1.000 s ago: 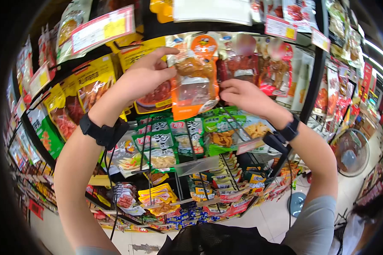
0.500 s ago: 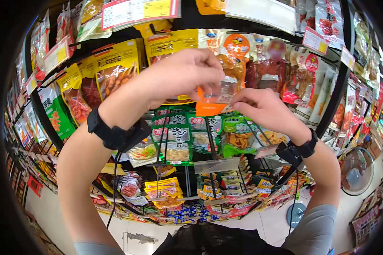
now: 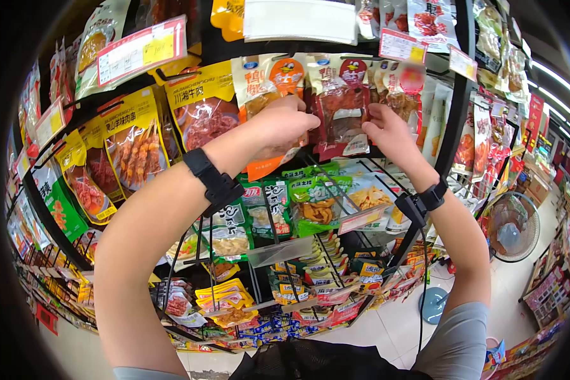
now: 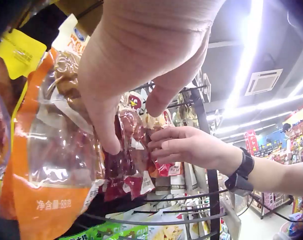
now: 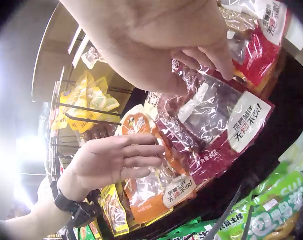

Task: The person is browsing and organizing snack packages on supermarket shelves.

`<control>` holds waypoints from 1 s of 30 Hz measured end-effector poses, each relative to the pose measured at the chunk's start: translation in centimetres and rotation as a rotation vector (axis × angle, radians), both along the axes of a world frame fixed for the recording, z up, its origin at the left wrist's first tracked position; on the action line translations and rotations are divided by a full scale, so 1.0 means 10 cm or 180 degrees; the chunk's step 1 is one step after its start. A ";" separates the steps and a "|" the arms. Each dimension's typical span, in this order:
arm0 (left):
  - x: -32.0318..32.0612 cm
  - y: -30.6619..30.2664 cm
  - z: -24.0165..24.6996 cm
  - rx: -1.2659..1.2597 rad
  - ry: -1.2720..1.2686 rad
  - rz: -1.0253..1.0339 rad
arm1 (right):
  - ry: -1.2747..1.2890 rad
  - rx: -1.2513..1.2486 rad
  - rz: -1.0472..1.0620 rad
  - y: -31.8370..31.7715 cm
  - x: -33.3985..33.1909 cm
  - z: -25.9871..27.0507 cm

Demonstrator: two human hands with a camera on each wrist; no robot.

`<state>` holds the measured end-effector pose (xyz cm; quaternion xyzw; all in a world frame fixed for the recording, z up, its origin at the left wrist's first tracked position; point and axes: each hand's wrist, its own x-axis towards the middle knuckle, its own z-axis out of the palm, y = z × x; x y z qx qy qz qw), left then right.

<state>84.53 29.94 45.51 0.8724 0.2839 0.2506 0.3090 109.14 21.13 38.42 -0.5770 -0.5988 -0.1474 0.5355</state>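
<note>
In the head view my left hand (image 3: 285, 123) lies across the front of a hanging orange-edged snack bag (image 3: 269, 168), and the right wrist view shows its fingers fairly straight. Right of that bag hangs a dark red vacuum-packed meat bag (image 3: 342, 117) with a clear window. My right hand (image 3: 392, 130) is at the right edge of the dark red bag, its loosely bent fingertips touching the packaging. From the left wrist, the right hand (image 4: 191, 147) appears beyond both bags, fingers fairly straight. A red-edged bag (image 3: 404, 95) hangs behind the right fingertips.
Yellow meat bags (image 3: 136, 136) hang to the left. Below are green snack packets (image 3: 313, 196) on black wire racks, with a price-tag strip (image 3: 364, 218) sticking out. Price cards (image 3: 142, 50) project above. A floor fan (image 3: 513, 225) stands at the right.
The left hand moved off the orange-edged bag's left edge and across its front. The right hand left that bag's right side for the dark red bag's edge. The head view shifted.
</note>
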 end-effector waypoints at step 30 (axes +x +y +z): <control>1.52 -0.29 0.02 -0.0178 -0.0018 -0.0524 | 0.0777 0.0397 -0.0438 -0.36 0.72 -0.17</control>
